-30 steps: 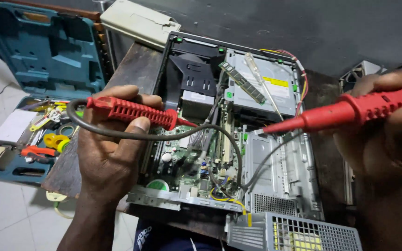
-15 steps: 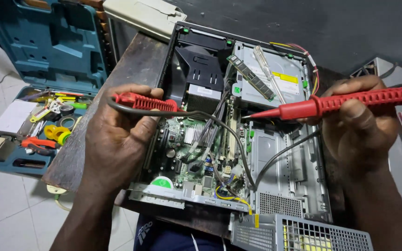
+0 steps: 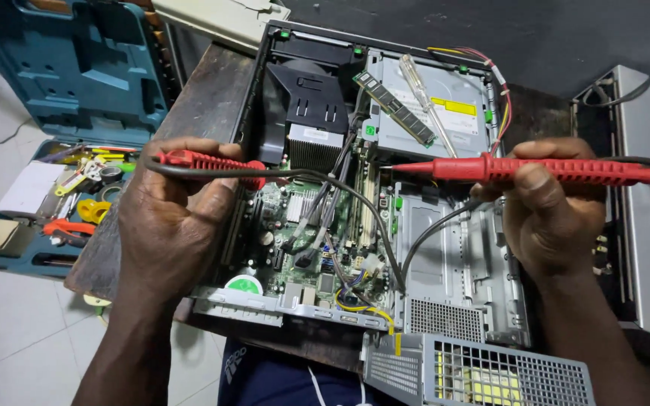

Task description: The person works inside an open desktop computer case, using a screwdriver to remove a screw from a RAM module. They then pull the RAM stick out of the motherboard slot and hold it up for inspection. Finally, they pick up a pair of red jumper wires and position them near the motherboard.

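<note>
Fingers [image 3: 212, 188] of left hand [image 3: 171, 218], left of centre in the frame, clenched around short red ribbed plastic test probe [image 3: 208, 162], lying level with its tip end toward the middle, a dark lead looping off it across the board. Far left: open teal plastic tool case [image 3: 77, 68] on the pale tiled floor, lower tray strewn with small yellow, red and orange hand tools [image 3: 77, 188]. Under and beside that hand: dark worn wooden table [image 3: 205, 98], carrying open desktop computer chassis of grey sheet metal [image 3: 445, 301]. Inside, at centre: green motherboard [image 3: 302, 248] under tangled grey and black cables, finned metal heatsink [image 3: 314, 146] and black plastic air shroud [image 3: 310, 90] above it toward the top of the frame. Upper centre-right: silver optical drive [image 3: 453, 113] with loose green memory stick [image 3: 396, 109] and clear-handled screwdriver [image 3: 426, 101] lying on its top. Right of centre: long red ribbed test probe [image 3: 536, 169], level, metal tip pointing left above the board, touching nothing visible. Right hand [image 3: 554, 218] gripping that probe from below, thumb pressed on top. Bottom right: perforated grey metal power supply box [image 3: 483, 372].
</note>
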